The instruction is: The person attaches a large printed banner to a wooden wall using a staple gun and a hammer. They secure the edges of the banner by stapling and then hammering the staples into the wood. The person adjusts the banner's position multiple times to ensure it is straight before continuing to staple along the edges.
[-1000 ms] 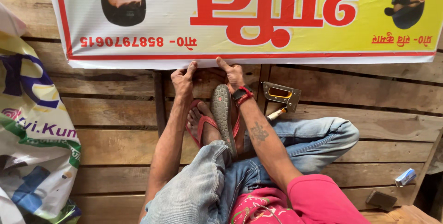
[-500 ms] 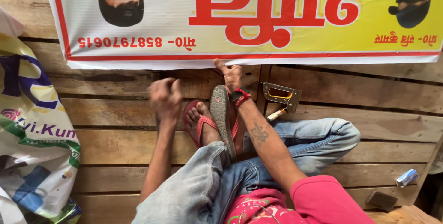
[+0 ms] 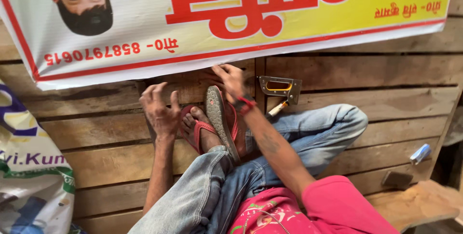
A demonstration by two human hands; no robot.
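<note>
A large yellow and white printed banner [image 3: 289, 26] with a red border lies across the wooden planks [image 3: 366, 75]. My right hand [image 3: 230, 80], with a red band at the wrist, pinches the banner's lower edge. My left hand [image 3: 159, 111] hovers just beside my foot in a red sandal [image 3: 200, 129], fingers spread and holding nothing. A metal staple gun [image 3: 281, 88] with a yellow handle opening lies on the planks right of my right hand. My legs in blue jeans are crossed below the hands.
A printed white sack [image 3: 29, 176] lies at the left edge. At the right are a small blue and white object [image 3: 420, 153], a dark block [image 3: 396, 179] and a pale wooden piece [image 3: 419, 205].
My left hand has let go of the banner's edge and drawn back toward my foot. My right hand stays at the edge. The view has shifted slightly.
</note>
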